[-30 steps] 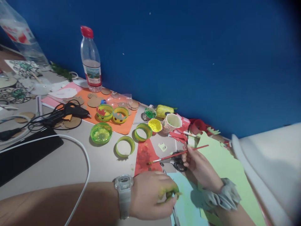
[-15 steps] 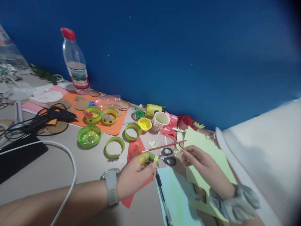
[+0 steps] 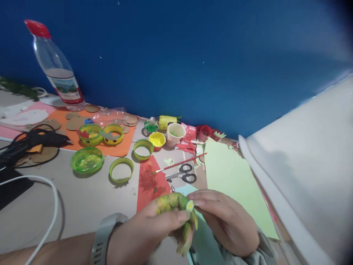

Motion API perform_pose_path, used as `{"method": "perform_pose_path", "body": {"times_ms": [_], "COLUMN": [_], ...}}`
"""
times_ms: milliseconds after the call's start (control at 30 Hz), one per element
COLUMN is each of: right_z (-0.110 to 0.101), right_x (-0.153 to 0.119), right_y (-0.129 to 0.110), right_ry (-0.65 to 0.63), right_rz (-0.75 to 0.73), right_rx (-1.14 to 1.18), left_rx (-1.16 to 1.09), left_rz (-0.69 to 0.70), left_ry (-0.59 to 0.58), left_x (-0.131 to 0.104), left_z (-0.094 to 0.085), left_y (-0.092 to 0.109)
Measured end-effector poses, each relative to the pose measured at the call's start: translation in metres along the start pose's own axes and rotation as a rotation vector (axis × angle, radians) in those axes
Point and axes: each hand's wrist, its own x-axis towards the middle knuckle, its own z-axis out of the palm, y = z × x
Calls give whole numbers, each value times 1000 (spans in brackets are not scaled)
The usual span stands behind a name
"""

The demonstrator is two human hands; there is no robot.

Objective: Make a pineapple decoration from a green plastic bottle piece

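Note:
My left hand [image 3: 165,217], its fingers smeared with green and yellow paint, pinches a small pale green paper piece [image 3: 190,205] with a yellow middle between thumb and forefinger. My right hand [image 3: 228,219] is close against it, fingers closed together and their tips at the edge of the piece; whether they hold anything is hidden. Beyond the hands lie black-handled scissors [image 3: 189,178] and a red paintbrush [image 3: 179,163]. A red paper strip [image 3: 146,180] with dark stains is under the brush tip. Below the hands, a light blue sheet [image 3: 205,235] is partly covered.
Green rings [image 3: 121,170], a green bowl [image 3: 87,161], a yellow paint pot [image 3: 157,140] and a paper cup [image 3: 175,133] stand ahead. A glue gun [image 3: 46,138], white cable [image 3: 53,198] and bottle [image 3: 59,70] are left. Pale green paper [image 3: 234,176] lies right, beside a white edge.
My right hand has come left and nearer, meeting my left hand at the small paper piece. Both hands sit lower in view. The view has turned right, so the table things appear further left.

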Motion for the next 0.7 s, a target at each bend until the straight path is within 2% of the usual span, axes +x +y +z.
{"method": "perform_pose_path", "body": {"times_ms": [200,433,700], "right_z": [6,11,13], "right_x": [0,-2,-4], "right_y": [-1,-1,1], "right_ry": [40,57,61], "right_rz": [20,43,55], "right_rx": [-20,20,31], "left_rx": [-21,2,9], "left_rz": [-17,-8,-35], "left_ry": [42,38,100], "left_x": [0,-1,1], "left_z": [3,4,6], "left_y": [4,4,5]}}
